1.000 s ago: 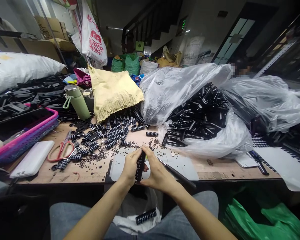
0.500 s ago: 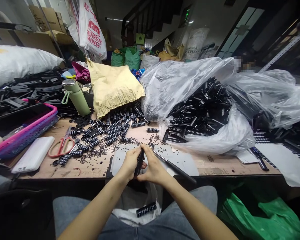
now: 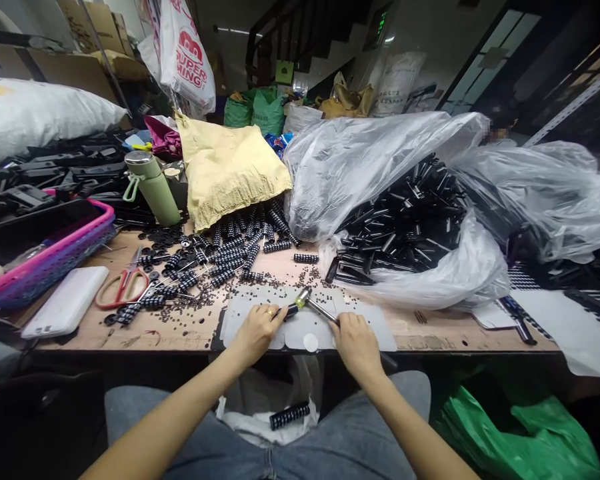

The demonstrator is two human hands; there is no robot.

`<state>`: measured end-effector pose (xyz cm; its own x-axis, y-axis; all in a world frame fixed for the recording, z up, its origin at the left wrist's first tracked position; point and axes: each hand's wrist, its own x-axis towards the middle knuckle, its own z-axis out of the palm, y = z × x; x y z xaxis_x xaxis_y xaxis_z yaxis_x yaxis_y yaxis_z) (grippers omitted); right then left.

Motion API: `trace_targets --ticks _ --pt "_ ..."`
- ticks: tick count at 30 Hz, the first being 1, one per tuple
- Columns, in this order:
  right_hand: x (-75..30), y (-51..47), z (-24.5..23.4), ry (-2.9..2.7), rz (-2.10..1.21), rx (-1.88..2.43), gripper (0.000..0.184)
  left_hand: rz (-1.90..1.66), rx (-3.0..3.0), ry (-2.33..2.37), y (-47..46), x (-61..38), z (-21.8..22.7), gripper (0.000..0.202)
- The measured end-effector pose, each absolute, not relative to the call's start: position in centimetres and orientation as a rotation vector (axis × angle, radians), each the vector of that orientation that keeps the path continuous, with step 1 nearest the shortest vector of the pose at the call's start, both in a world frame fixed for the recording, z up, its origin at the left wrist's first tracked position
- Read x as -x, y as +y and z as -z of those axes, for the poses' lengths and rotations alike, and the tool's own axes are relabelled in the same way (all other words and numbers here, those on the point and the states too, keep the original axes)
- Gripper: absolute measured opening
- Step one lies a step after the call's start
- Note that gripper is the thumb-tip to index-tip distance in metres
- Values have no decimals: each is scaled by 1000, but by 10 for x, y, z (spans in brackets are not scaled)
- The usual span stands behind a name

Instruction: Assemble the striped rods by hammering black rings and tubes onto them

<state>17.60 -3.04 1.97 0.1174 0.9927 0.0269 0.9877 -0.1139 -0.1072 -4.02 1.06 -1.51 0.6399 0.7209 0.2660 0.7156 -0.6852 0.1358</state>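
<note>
The hammer [image 3: 323,310] is located over the pale mat [image 3: 373,330], at the middle of the front edge of the table [image 3: 440,328]. Its long axis runs diagonally: the head points toward the back edge and left, and the dark handle end lies toward the front edge and right, partly hidden by the wrist. The head, metallic with a yellow-green band, crosses the shaft and slants from back right to front left. The right hand [image 3: 356,341] has its grip closed around the shaft. The left hand [image 3: 259,328] has curled fingers beside a black part at the head's front-left end; whether its grip is closed on that part cannot be told. A white disc [image 3: 311,343] lies on the mat between the hands, near the front edge.
</note>
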Motion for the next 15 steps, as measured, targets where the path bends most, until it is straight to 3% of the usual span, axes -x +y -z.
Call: trace_targets --ticks 5,12,15 --pt "-173 -53 -36 -1840 -433 2145 31 -396 -2921 1304 11 42 10 41" --pt "-151 -61 -48 -1956 -527 2063 34 -400 -2871 1483 3 26 16 40" --pt "-134 -62 -65 -1877 -489 1864 38 -448 -2855 1498 -5 11 23 60"
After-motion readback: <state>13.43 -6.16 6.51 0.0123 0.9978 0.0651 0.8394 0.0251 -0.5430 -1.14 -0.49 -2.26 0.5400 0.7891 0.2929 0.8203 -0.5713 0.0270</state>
